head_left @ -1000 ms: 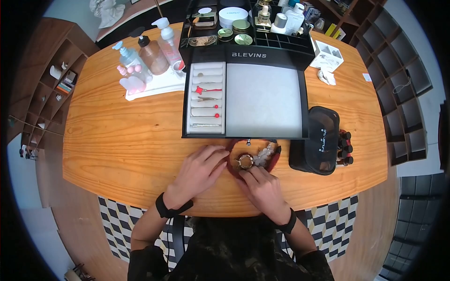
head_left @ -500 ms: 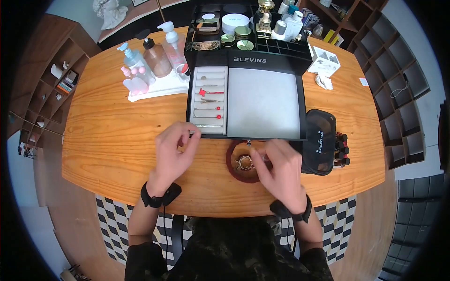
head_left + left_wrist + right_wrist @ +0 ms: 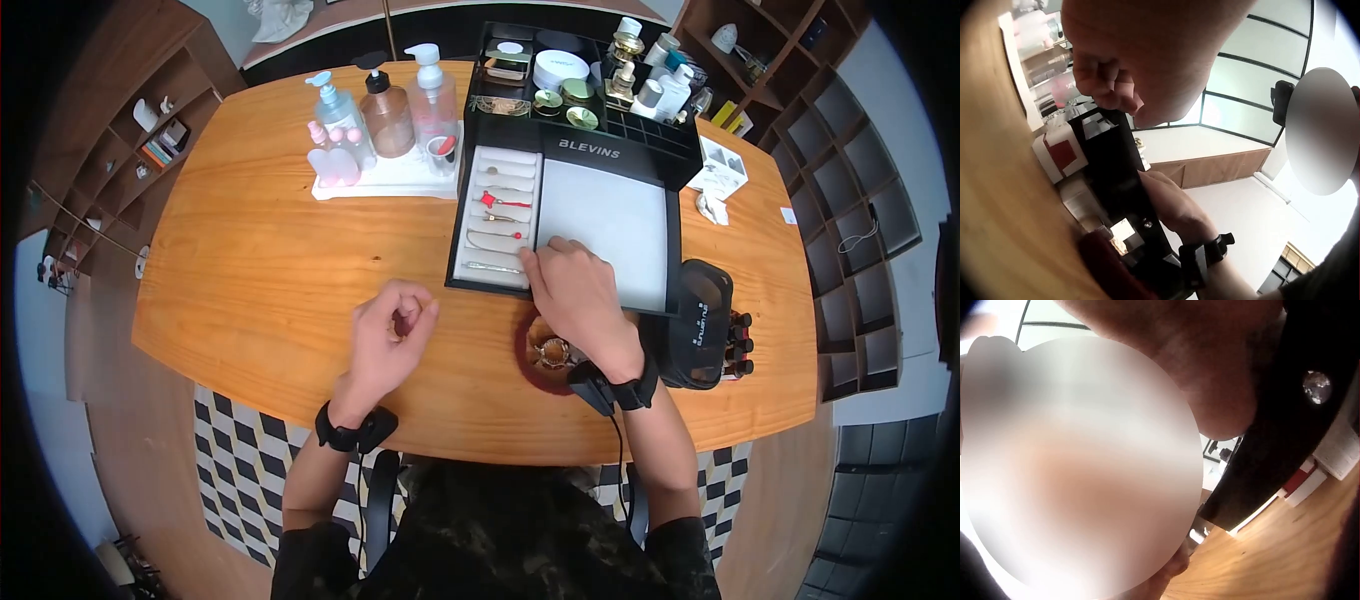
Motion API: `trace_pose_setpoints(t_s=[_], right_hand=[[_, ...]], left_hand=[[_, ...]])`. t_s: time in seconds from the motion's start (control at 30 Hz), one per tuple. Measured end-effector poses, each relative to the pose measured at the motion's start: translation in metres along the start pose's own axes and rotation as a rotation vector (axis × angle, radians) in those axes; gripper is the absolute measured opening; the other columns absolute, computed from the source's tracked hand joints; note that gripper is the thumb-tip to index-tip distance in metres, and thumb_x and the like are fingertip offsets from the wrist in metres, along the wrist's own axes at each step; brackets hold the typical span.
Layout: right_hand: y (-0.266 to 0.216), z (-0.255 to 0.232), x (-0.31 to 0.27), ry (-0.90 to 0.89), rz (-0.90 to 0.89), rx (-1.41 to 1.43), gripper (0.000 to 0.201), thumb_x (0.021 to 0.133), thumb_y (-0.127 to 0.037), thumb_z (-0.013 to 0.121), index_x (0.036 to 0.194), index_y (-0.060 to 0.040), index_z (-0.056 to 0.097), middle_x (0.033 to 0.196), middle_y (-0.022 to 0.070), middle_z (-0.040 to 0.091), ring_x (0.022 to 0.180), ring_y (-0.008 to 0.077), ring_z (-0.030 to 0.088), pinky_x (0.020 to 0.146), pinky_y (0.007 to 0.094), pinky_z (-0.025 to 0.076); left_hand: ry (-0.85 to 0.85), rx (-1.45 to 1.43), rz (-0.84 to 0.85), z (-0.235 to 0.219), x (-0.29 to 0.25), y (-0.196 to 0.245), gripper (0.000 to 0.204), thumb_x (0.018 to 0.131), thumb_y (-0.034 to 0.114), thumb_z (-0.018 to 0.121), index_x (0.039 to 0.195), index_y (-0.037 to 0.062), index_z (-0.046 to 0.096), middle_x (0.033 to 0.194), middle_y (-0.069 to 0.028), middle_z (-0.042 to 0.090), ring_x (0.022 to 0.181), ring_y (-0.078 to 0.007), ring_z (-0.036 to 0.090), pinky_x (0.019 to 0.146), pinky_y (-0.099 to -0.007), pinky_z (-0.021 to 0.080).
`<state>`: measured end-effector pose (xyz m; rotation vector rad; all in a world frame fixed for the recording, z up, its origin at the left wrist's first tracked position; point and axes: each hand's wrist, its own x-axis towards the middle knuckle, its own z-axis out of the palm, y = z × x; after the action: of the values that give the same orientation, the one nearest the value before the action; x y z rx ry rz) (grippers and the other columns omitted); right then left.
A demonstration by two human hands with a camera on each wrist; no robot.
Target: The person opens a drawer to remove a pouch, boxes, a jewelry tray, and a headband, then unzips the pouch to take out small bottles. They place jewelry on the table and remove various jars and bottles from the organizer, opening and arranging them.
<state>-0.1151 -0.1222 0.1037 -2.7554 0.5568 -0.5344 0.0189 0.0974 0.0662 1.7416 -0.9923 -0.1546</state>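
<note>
My right hand (image 3: 578, 292) reaches over the front of the open black drawer (image 3: 480, 287), palm down, fingers bent toward its white pad (image 3: 610, 215). Its thumb lies at the right end of the padded jewellery rolls (image 3: 500, 180), covering one red bead's place; I cannot tell whether it pinches anything. Bracelets with a red knot (image 3: 488, 200) and a red bead (image 3: 517, 236) lie across the rolls. My left hand (image 3: 390, 335) hovers left of the drawer, fingers loosely curled, nothing seen in it. Under the right wrist, a dark red round rim (image 3: 524, 362) surrounds a gold-toned bracelet (image 3: 552, 352).
Cosmetics fill the organizer top (image 3: 640, 130) behind the drawer. Pump bottles (image 3: 387, 118) stand on a white tray (image 3: 390, 188) at the back left. A black mesh pouch (image 3: 697, 325) and several small dark-capped bottles (image 3: 741, 345) flank the right side.
My right hand has moved from the red-rimmed round up and forward over the drawer. The left hand left that rim, went to the drawer's left front corner, then drew back. The head view has shifted.
</note>
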Motion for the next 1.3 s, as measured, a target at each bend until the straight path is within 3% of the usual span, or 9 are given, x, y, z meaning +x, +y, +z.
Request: trace_pose_setpoints(t_s=[0.27, 0.7, 0.8, 0.87, 0.9, 0.97, 1.07, 1.2, 1.3], right_hand=[[0.001, -0.007, -0.004, -0.031, 0.048, 0.109, 0.04, 0.108, -0.023, 0.057, 0.081, 0.0037, 0.07, 0.086, 0.0222, 0.07, 0.084, 0.045, 0.068, 0.074, 0.0531, 0.055], [-0.001, -0.018, 0.0, -0.038, 0.007, 0.133, 0.035, 0.104, -0.016, 0.056, 0.08, 0.005, 0.069, 0.08, 0.0278, 0.069, 0.077, 0.0494, 0.067, 0.073, 0.0542, 0.054], [-0.005, -0.03, 0.001, -0.028, 0.039, 0.229, 0.034, 0.101, -0.016, 0.058, 0.077, 0.0057, 0.068, 0.076, 0.0284, 0.066, 0.074, 0.0499, 0.065, 0.07, 0.0527, 0.054], [-0.008, -0.038, -0.001, -0.028, 0.035, 0.291, 0.033, 0.099, -0.016, 0.06, 0.076, 0.0057, 0.068, 0.075, 0.0284, 0.065, 0.073, 0.0496, 0.065, 0.069, 0.0517, 0.054], [-0.012, -0.043, -0.005, -0.04, 0.062, 0.345, 0.03, 0.097, -0.015, 0.061, 0.076, 0.0053, 0.068, 0.074, 0.0278, 0.065, 0.073, 0.0489, 0.065, 0.067, 0.0504, 0.053], [-0.018, -0.05, -0.013, -0.052, 0.087, 0.398, 0.028, 0.095, -0.014, 0.063, 0.075, 0.0049, 0.068, 0.073, 0.0273, 0.064, 0.072, 0.0481, 0.065, 0.066, 0.0491, 0.053], [-0.025, -0.055, -0.03, -0.083, 0.119, 0.37, 0.025, 0.094, -0.013, 0.065, 0.075, 0.004, 0.068, 0.073, 0.0256, 0.065, 0.07, 0.0462, 0.065, 0.064, 0.0478, 0.053], [-0.033, -0.064, -0.044, -0.142, 0.05, 0.276, 0.026, 0.094, -0.013, 0.064, 0.074, 0.0024, 0.069, 0.072, 0.0231, 0.067, 0.069, 0.0446, 0.067, 0.064, 0.049, 0.053], [-0.031, -0.062, -0.053, -0.145, 0.046, 0.262, 0.026, 0.096, -0.015, 0.064, 0.075, 0.0014, 0.068, 0.072, 0.0226, 0.067, 0.071, 0.0449, 0.067, 0.065, 0.0505, 0.053]], left_hand=[[-0.117, -0.187, -0.101, 0.013, -0.004, -0.007, 0.013, 0.1, 0.0, 0.073, 0.108, 0.0045, 0.064, 0.073, 0.0046, 0.06, 0.069, -0.0026, 0.055, 0.065, -0.0223, 0.046], [-0.184, -0.243, -0.115, 0.014, -0.012, -0.016, 0.013, 0.099, 0.002, 0.073, 0.11, 0.003, 0.066, 0.075, 0.0011, 0.064, 0.067, -0.0049, 0.058, 0.062, -0.0231, 0.047], [-0.286, -0.498, -0.319, 0.015, -0.016, -0.014, 0.012, 0.104, 0.004, 0.069, 0.115, 0.0055, 0.064, 0.086, -0.0007, 0.067, 0.078, -0.0066, 0.064, 0.07, -0.0229, 0.051], [-0.411, -0.691, -0.407, 0.018, -0.017, -0.011, 0.027, 0.113, 0.031, 0.058, 0.119, 0.005, 0.062, 0.098, -0.0093, 0.071, 0.084, -0.0164, 0.069, 0.077, -0.0316, 0.057], [-0.413, -0.692, -0.407, 0.021, -0.019, -0.011, 0.027, 0.113, 0.031, 0.058, 0.119, 0.005, 0.062, 0.098, -0.0093, 0.071, 0.084, -0.0164, 0.069, 0.077, -0.0316, 0.057], [-0.523, -1.087, -0.579, 0.026, -0.021, -0.01, 0.063, 0.114, 0.059, 0.037, 0.135, 0.0033, 0.058, 0.118, -0.0207, 0.073, 0.096, -0.027, 0.073, 0.087, -0.0413, 0.058], [-0.583, -1.312, -0.663, 0.03, -0.016, 0.007, 0.085, 0.111, 0.071, 0.023, 0.151, 0.0013, 0.05, 0.136, -0.0275, 0.068, 0.115, -0.0353, 0.072, 0.096, -0.0465, 0.056], [-0.596, -1.469, -0.675, 0.032, -0.015, 0.023, 0.084, 0.112, 0.068, 0.025, 0.16, 0.0, 0.041, 0.146, -0.0289, 0.062, 0.128, -0.0403, 0.068, 0.101, -0.0465, 0.056], [-0.553, -1.256, -0.652, 0.032, -0.014, 0.031, 0.073, 0.115, 0.056, 0.034, 0.159, -0.0025, 0.04, 0.148, -0.028, 0.061, 0.132, -0.0423, 0.065, 0.106, -0.0474, 0.056]])
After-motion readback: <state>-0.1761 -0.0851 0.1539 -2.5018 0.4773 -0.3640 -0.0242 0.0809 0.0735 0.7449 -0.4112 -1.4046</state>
